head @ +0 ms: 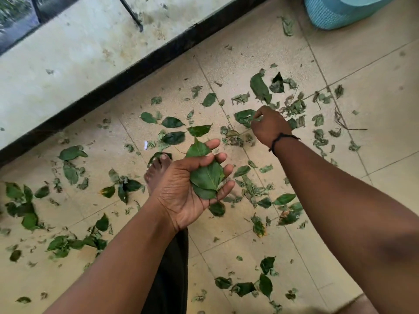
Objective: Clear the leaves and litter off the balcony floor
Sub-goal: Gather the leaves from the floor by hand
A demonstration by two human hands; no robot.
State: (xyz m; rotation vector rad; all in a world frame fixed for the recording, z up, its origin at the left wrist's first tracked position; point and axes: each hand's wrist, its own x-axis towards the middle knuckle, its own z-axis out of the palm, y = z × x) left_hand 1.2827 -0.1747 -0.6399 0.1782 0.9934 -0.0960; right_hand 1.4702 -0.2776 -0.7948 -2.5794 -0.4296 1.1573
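Note:
Green leaves and dry crumpled scraps lie scattered over the beige tiled balcony floor (260, 53). My left hand (192, 189) is palm up in the middle of the view, its fingers curled round a stack of green leaves (207, 177). Farther out, my right hand (269, 126) reaches down to the floor and pinches the edge of a large green leaf (243, 117). A dense patch of dry leaf litter (292, 107) lies just beyond that hand.
A turquoise basket (340, 10) stands at the top right corner. A black skirting strip (136, 73) runs diagonally under a pale low wall (68, 53). My bare foot (156, 171) stands on the tiles under my left hand. A thin twig (344, 124) lies at the right.

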